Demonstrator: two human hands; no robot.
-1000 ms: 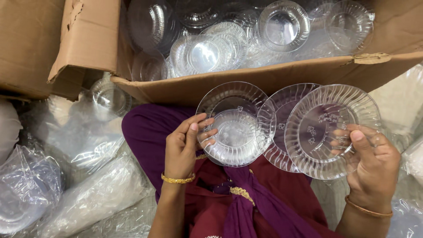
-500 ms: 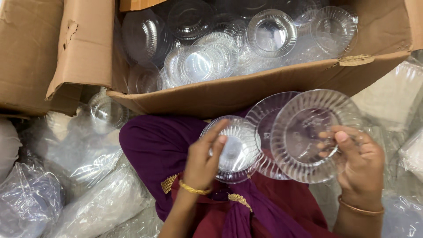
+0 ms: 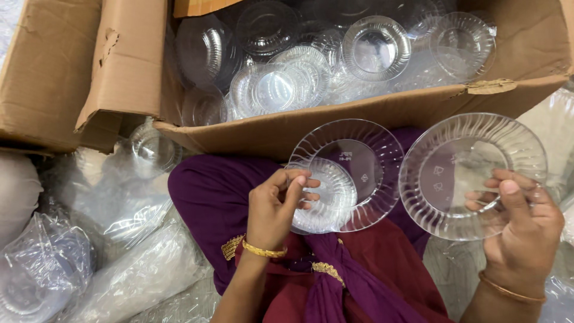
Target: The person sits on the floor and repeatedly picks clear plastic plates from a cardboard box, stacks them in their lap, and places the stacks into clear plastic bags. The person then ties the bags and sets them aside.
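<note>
1. Nearest the camera: the person's lap, draped in purple and maroon cloth [image 3: 335,281], with a gold bangle on each wrist.
2. Left hand [image 3: 272,209]: fingers curled together, the grip clamped on the near-left rim of a small clear plate [image 3: 326,197]. Thumb and forefinger pinch the edge; the other fingers lie behind it.
3. The small clear plate overlaps a larger clear fluted plate [image 3: 359,161], which lies just behind it and to its right. Both appear held in the same pinch, though the exact contact with the larger one cannot be told.
4. Right hand [image 3: 523,230]: the grip closed on the near-right rim of a second large fluted plate [image 3: 466,173], thumb on the facing side, fingers showing through the clear plastic from behind.
5. Key relation: the two held groups sit side by side at like height, apart by a narrow gap; the right-hand plate lies directly right of the left-hand pair. Its face is tilted toward the camera. Being round, the plates have no long axis.
6. Near left: crumpled clear plastic bags [image 3: 119,251], one holding stacked clear ware.
7. Far: an open cardboard box [image 3: 371,113] filled with clear plastic plates and bowls [image 3: 376,48]; its flap [image 3: 125,66] hangs open at the left.
</note>
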